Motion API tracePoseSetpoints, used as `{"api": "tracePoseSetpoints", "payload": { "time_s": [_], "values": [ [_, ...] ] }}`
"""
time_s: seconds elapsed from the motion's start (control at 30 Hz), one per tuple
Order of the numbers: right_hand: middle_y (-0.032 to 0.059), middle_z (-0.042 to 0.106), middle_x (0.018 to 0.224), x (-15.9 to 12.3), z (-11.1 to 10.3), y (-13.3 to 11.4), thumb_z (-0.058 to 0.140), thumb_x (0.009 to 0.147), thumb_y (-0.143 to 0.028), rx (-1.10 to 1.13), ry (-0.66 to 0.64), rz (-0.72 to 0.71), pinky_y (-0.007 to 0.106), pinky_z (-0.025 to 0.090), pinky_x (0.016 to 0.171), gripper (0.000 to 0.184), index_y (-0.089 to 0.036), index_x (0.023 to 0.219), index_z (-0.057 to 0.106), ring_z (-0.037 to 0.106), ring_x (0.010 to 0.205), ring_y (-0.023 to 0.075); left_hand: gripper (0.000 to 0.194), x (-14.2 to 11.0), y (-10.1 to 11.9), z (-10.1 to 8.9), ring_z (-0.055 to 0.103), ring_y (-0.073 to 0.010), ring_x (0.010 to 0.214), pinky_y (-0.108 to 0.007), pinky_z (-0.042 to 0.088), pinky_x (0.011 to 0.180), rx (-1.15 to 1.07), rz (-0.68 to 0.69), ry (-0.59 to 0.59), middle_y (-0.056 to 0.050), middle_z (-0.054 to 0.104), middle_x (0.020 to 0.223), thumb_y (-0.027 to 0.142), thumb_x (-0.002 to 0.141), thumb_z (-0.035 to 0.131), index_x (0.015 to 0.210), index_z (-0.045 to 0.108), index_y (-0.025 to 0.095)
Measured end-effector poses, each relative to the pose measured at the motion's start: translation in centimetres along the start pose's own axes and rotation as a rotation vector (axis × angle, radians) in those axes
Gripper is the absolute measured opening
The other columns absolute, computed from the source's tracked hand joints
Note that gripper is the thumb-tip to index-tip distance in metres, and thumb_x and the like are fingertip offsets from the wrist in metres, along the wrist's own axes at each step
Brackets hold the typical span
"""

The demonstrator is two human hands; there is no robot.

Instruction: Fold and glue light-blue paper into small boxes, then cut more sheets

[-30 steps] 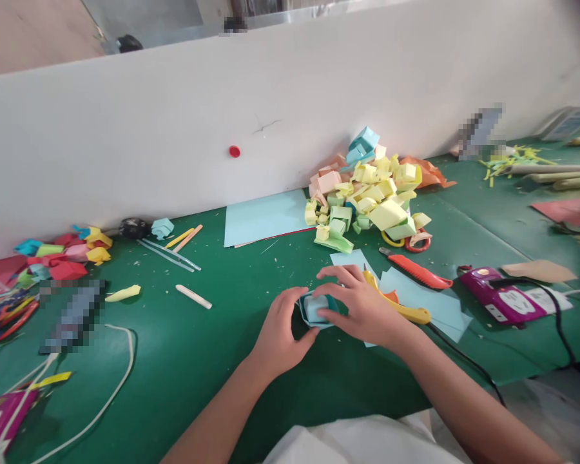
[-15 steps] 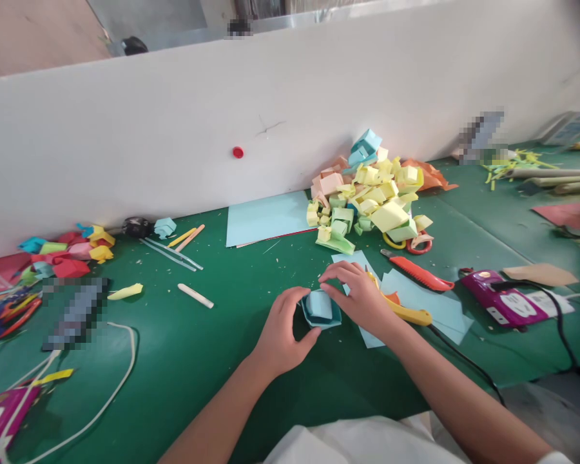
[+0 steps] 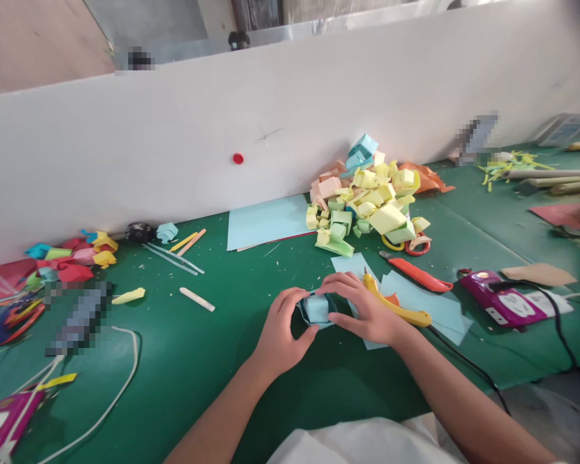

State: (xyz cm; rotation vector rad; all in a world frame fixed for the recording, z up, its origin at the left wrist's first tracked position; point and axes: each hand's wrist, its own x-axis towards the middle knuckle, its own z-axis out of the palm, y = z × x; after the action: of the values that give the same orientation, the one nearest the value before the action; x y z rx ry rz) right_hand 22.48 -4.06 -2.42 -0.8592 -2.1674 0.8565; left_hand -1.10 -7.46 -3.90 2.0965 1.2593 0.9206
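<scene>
Between my hands on the green table is a light-blue folded paper piece [image 3: 318, 309], with a small block in the middle and a darker blue paper rim around it. My left hand [image 3: 281, 332] curves around its left side, thumb at the front and fingers at the back. On the other side, my right hand [image 3: 362, 309] grips the rim, with its thumb in front and fingers arched over the back. Close beside the right hand lies a yellow glue gun [image 3: 408, 314] with an orange trigger and black cord, resting on light-blue paper sheets [image 3: 444, 316].
Behind stands a heap of folded paper pieces [image 3: 377, 200] against the white partition [image 3: 174, 142]. A red utility knife [image 3: 420, 272] and a purple power strip [image 3: 500, 296] lie right. At left are colourful paper pieces [image 3: 72, 258], a phone [image 3: 82, 316] and a white cable [image 3: 134, 367].
My right hand has come down and closed its fingers onto the right side of the blue paper piece. My left hand stays around the left side.
</scene>
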Motion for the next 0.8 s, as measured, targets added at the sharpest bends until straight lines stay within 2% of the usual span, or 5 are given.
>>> {"api": "tracePoseSetpoints", "payload": {
  "time_s": [0.17,0.37,0.57,0.67,0.8],
  "values": [
    [0.0125,0.054,0.137,-0.4,-0.2,-0.6,0.064,0.095,-0.038,-0.108,-0.011,-0.021,0.053,0.044,0.103,0.059,-0.027,0.148,0.042,0.047,0.120,0.0322,0.052,-0.1,0.0,-0.3,0.051,-0.0278,0.132,-0.046,0.046,0.111,0.038,0.004,-0.004,-0.011,0.053,0.138,0.025,0.088,0.069,0.136,0.049,0.026],
    [0.0124,0.052,0.138,-2.2,-1.8,-0.7,0.059,0.097,-0.034,-0.301,0.048,0.038,0.054,0.044,0.104,0.055,-0.030,0.148,0.041,0.045,0.125,0.0334,0.054,0.0,-0.5,-2.1,0.051,-0.0292,0.134,-0.047,0.046,0.110,0.171,-0.077,0.026,-0.009,0.054,0.142,0.028,0.089,0.068,0.139,0.048,0.029],
    [0.0142,0.041,0.145,-7.1,-3.6,0.5,0.057,0.091,-0.026,-0.567,0.145,0.268,0.059,0.043,0.106,0.069,-0.031,0.155,0.031,0.041,0.134,0.0378,0.055,0.3,-2.6,-6.0,0.055,-0.0287,0.131,-0.046,0.048,0.107,0.190,-0.252,-0.005,-0.006,0.056,0.144,0.033,0.089,0.068,0.141,0.049,0.032],
    [0.0150,0.044,0.145,-9.5,-3.7,1.2,0.052,0.086,-0.018,-0.658,0.160,0.341,0.061,0.042,0.107,0.075,-0.028,0.156,0.028,0.043,0.133,0.0390,0.060,0.3,-3.5,-7.5,0.057,-0.0277,0.128,-0.045,0.049,0.105,0.158,-0.324,0.008,-0.005,0.057,0.143,0.035,0.087,0.070,0.143,0.047,0.034],
    [0.0139,0.057,0.138,-10.9,-3.3,2.6,0.050,0.090,-0.022,-0.694,0.156,0.435,0.060,0.048,0.100,0.072,-0.027,0.157,0.026,0.055,0.124,0.0380,0.063,0.3,-3.8,-8.1,0.057,-0.0277,0.129,-0.044,0.049,0.105,0.158,-0.336,0.047,-0.005,0.058,0.142,0.038,0.087,0.070,0.145,0.046,0.034]
  ]
}}
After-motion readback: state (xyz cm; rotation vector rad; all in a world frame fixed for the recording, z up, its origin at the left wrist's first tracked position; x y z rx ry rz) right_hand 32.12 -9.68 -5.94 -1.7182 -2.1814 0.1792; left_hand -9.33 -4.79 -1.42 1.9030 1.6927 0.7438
